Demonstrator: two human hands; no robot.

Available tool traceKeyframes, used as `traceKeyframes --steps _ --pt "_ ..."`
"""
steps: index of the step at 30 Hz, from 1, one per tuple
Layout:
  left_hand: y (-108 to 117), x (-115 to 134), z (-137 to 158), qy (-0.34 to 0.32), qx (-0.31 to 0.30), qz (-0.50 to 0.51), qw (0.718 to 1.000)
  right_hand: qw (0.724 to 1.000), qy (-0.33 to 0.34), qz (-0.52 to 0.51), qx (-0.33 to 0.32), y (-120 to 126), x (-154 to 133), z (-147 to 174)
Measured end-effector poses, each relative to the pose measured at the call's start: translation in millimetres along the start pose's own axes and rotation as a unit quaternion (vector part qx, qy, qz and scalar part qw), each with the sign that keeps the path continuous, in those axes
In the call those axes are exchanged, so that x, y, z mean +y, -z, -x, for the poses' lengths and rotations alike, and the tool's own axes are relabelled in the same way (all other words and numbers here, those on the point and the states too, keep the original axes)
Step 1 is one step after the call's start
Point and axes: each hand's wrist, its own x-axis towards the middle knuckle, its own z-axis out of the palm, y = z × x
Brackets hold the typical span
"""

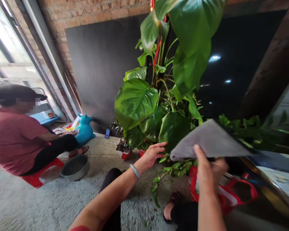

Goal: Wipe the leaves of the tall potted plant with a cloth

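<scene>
My right hand (pixel 208 168) grips a folded grey cloth (pixel 208 139), its thumb on the near face and the other fingers behind. The cloth is held up in front of the lower right of a tall plant with broad green leaves (pixel 136 101). My left hand (pixel 154 155), with a pale bracelet (pixel 135 171) on its wrist, reaches to the lower edge of one large leaf (pixel 174 130). Its fingers are stretched out and apart, with the tips at the leaf edge. Whether they press on the leaf, I cannot tell.
A person (pixel 16 138) sits at left on a red stool (pixel 36 179), beside a grey basin (pixel 75 167) and a blue animal-shaped toy (pixel 84 130). Small red-and-white pots (pixel 124 155) stand near the plant. Red bags (pixel 240 192) lie at right. Dark panels (pixel 103 64) stand behind.
</scene>
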Motion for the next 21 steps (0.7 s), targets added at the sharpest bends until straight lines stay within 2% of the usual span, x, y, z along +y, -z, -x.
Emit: traceKeyframes --steps 3,5,9,12,14,17,19,21 --pt "9 -3 4 0.012 0.005 -0.022 1.0 0.987 -0.085 -0.01 -0.136 -26 10 32" --pt "21 -9 11 0.005 0.036 -0.037 0.999 0.972 -0.132 -0.008 -0.197 -29 25 63" --pt "43 -33 43 0.008 0.111 -0.067 0.992 0.962 -0.192 -0.016 -0.193 -15 54 100" --pt "45 -49 75 0.029 0.09 -0.097 0.991 0.97 -0.177 0.044 -0.164 -4 60 98" --pt "40 -54 91 0.044 0.046 -0.097 0.993 0.981 -0.124 0.093 -0.121 -3 57 96" --pt "29 -54 100 0.062 -0.022 -0.037 0.997 0.986 0.056 0.12 -0.1 -11 41 105" --pt "24 -52 99 0.069 -0.004 0.018 0.997 0.964 0.193 0.132 -0.126 -21 28 120" --pt "22 -52 96 0.081 0.049 0.064 0.993 0.935 0.281 0.153 -0.153 -29 18 136"
